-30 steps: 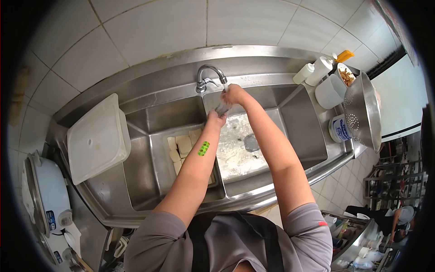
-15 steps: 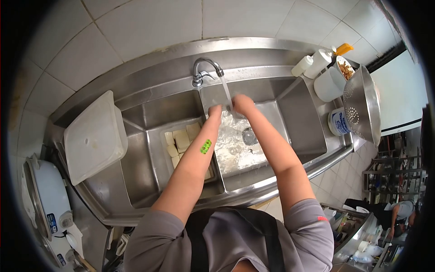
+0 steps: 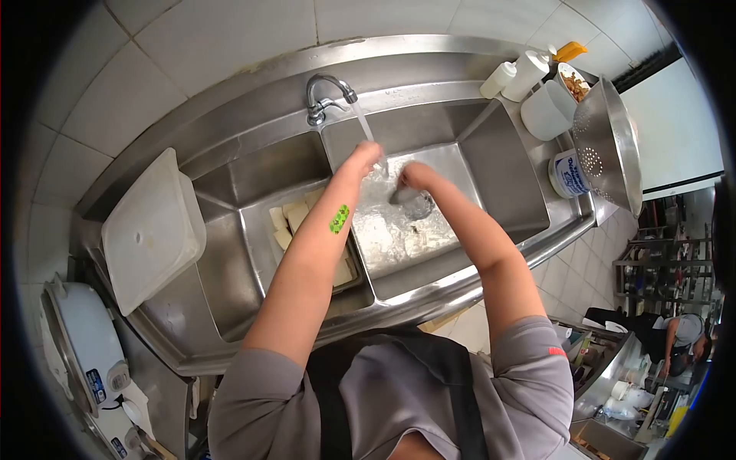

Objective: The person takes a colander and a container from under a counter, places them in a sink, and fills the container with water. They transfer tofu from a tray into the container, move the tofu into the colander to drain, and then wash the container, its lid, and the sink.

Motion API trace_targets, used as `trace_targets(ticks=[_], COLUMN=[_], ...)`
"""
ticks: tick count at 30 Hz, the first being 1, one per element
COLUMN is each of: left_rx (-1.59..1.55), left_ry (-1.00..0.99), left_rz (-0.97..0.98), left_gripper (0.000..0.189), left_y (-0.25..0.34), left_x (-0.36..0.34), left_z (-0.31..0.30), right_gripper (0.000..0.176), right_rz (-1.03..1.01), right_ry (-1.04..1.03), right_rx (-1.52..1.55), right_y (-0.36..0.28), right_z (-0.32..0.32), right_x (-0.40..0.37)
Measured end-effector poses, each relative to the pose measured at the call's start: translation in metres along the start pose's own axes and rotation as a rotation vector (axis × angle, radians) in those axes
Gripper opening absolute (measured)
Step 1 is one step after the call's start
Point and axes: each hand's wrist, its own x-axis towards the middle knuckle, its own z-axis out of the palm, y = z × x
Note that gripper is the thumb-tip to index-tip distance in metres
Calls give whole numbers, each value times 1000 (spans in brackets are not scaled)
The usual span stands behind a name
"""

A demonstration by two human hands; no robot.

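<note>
Water from the faucet runs onto my left hand, whose fingers are curled; splashing hides whether they hold anything. Lower and to the right, my right hand is closed around a dark grey thing, smeared by motion and not identifiable. Both hands are inside the right sink basin, apart from each other. Shallow, rippling water covers the basin floor, and a round drain shows just below my right hand.
Pale blocks sit in a container in the left basin, partly behind my left forearm. A white lidded tub leans at left. Squeeze bottles, a white container, a labelled tub and a metal colander line the right. Another person is far right.
My hands have separated: the left is now under the stream, the right has moved lower toward the drain with the dark thing. The camera view has shifted slightly.
</note>
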Motion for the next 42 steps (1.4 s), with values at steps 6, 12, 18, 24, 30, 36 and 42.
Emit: trace_targets(ticks=[6,12,18,24,30,36,42], left_rx=[399,-53,-384,-1079,-1142,-932,-959], left_ry=[-77,99,146,152,119,-174,-137], left_rz=[196,102,34,47,-52,146,61], left_gripper=[24,41,47,34,24,29,30], left_y=[-3,-21,-28,-21,-37,-36,-22], left_x=[-28,-17,4,-8,3,18,-13], left_z=[-33,-35,-29,-14,-16,-14,-13], right_gripper=[20,21,25,28,26,29,23], right_rz=[-13,-9,130,124,83,30,24], right_ry=[225,113,347,181,264,124,174], right_rx=[78,451,31,436,133,532,203], right_y=[-53,-71,-84,-86,-94,-83,-92], right_z=[-78,-83,-100,-108,-120,-117,-129], right_x=[59,76,59,63,62,70,69])
